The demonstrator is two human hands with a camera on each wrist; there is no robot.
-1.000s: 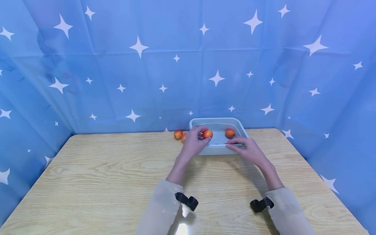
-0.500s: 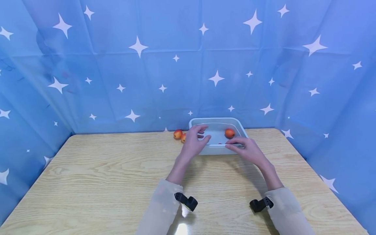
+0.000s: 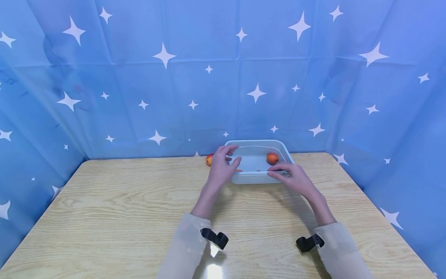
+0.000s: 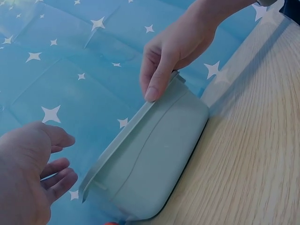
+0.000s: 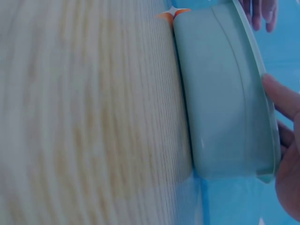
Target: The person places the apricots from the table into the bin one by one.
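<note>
A pale blue-green plastic basin (image 3: 256, 178) stands at the table's back edge. My right hand (image 3: 296, 179) pinches its near rim between thumb and fingers, as the left wrist view also shows. Over the basin's left side hovers my left hand (image 3: 221, 168), fingers loosely bent and nothing between them. One red-orange round fruit (image 3: 272, 158) lies inside at the right. Another fruit (image 3: 238, 170) shows partly beside my left thumb, with a sliver of red behind the front rim. Outside, left of the basin, a red-and-yellow fruit (image 3: 209, 160) is partly covered by my left hand.
The light wooden table (image 3: 122, 217) reaches back to a blue curtain (image 3: 195, 77) with white stars, which also hangs along both sides. Each sleeve carries a black wrist camera (image 3: 219, 240).
My left hand let go of a fruit over the basin; that fruit dropped inside. Since then the hand has moved left toward the fruit outside. My right hand stays on the rim.
</note>
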